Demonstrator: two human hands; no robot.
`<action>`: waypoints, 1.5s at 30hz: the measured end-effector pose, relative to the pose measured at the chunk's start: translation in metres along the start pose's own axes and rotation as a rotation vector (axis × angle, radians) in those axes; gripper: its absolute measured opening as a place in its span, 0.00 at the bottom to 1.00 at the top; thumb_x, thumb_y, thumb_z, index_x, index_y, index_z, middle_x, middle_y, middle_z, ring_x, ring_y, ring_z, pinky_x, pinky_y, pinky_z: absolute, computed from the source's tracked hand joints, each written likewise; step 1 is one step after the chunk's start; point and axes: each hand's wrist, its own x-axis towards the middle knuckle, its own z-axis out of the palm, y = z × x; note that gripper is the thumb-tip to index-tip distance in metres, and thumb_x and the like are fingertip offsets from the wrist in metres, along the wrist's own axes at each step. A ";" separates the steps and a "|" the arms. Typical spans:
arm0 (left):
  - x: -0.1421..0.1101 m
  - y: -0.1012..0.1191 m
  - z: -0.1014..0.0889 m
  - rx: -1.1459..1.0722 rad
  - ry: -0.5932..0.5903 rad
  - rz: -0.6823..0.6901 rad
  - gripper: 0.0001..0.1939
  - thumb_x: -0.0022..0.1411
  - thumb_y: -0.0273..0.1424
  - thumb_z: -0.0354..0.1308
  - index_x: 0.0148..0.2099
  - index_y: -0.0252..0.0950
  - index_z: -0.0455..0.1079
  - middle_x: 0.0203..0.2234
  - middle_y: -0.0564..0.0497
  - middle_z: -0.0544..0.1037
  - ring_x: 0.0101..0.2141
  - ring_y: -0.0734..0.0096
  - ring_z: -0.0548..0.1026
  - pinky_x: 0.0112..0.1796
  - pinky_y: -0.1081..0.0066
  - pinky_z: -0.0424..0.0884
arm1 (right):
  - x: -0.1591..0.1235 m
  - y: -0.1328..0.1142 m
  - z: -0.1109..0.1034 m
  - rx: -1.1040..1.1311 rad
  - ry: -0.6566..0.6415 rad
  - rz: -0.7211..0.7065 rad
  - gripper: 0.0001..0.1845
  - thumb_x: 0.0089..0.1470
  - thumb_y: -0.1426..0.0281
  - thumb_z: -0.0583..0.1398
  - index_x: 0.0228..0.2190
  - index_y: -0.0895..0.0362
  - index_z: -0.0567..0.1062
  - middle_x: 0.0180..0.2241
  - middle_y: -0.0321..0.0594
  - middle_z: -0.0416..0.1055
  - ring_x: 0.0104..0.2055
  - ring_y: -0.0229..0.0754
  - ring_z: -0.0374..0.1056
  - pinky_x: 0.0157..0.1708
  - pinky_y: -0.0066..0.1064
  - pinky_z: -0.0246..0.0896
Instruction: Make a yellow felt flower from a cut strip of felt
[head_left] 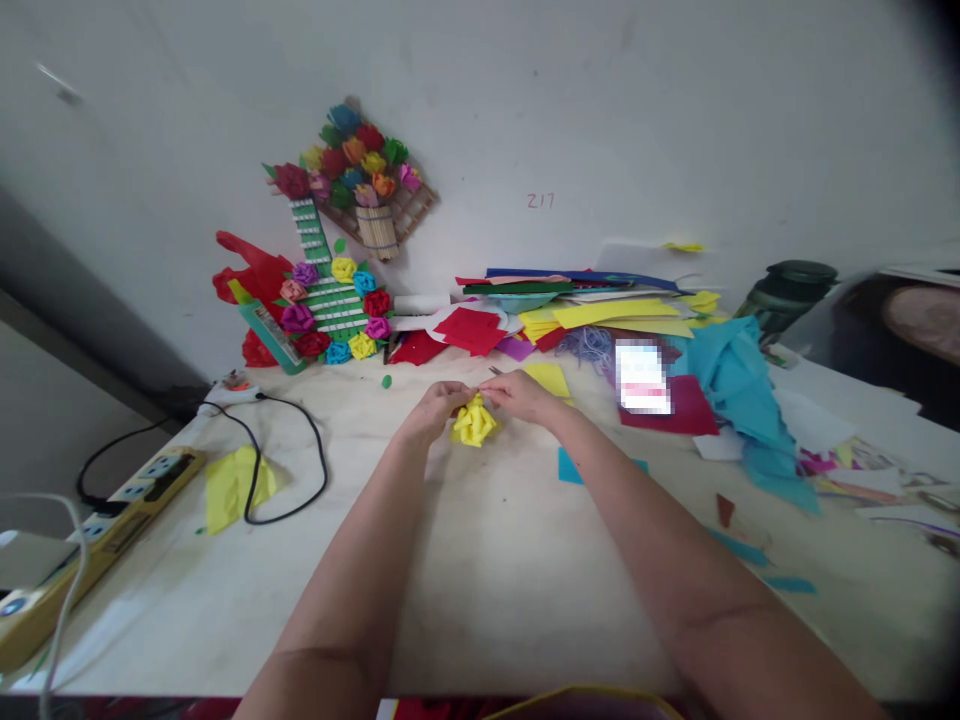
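My left hand (435,403) and my right hand (519,392) meet over the middle of the table, both pinched on a small crumpled yellow paper flower (474,423) held just above the pale tabletop (480,560). The fingers of each hand close on the flower's top from either side. A thin metal tip, perhaps scissors or a tool (495,371), pokes out just behind my right hand's fingers.
Finished paper-flower pieces (330,300) lean on the wall at back left. Stacked coloured sheets (600,305) and teal paper (739,390) cover the right. A power strip (112,510), black cable (300,450) and yellow scrap (234,485) lie left. A green bottle (787,295) stands back right.
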 end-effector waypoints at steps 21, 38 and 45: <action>-0.002 0.003 -0.004 0.021 0.014 -0.011 0.10 0.44 0.33 0.57 0.26 0.29 0.66 0.18 0.52 0.70 0.18 0.79 0.65 0.22 0.76 0.58 | 0.001 0.006 0.009 0.048 0.107 -0.022 0.14 0.47 0.69 0.54 0.36 0.57 0.74 0.32 0.39 0.73 0.31 0.35 0.65 0.32 0.25 0.57; 0.000 0.000 -0.005 -0.039 0.011 -0.080 0.11 0.43 0.33 0.59 0.28 0.29 0.67 0.17 0.52 0.70 0.18 0.78 0.66 0.22 0.76 0.59 | -0.002 -0.006 0.003 -0.124 0.102 0.050 0.12 0.47 0.67 0.54 0.30 0.55 0.76 0.24 0.37 0.72 0.24 0.33 0.62 0.25 0.22 0.52; 0.001 -0.002 -0.005 -0.166 -0.009 -0.125 0.12 0.40 0.32 0.61 0.28 0.29 0.68 0.18 0.51 0.71 0.20 0.75 0.69 0.23 0.75 0.61 | -0.001 0.000 0.008 -0.123 0.196 -0.005 0.12 0.46 0.69 0.54 0.31 0.56 0.76 0.29 0.39 0.74 0.29 0.35 0.66 0.28 0.22 0.56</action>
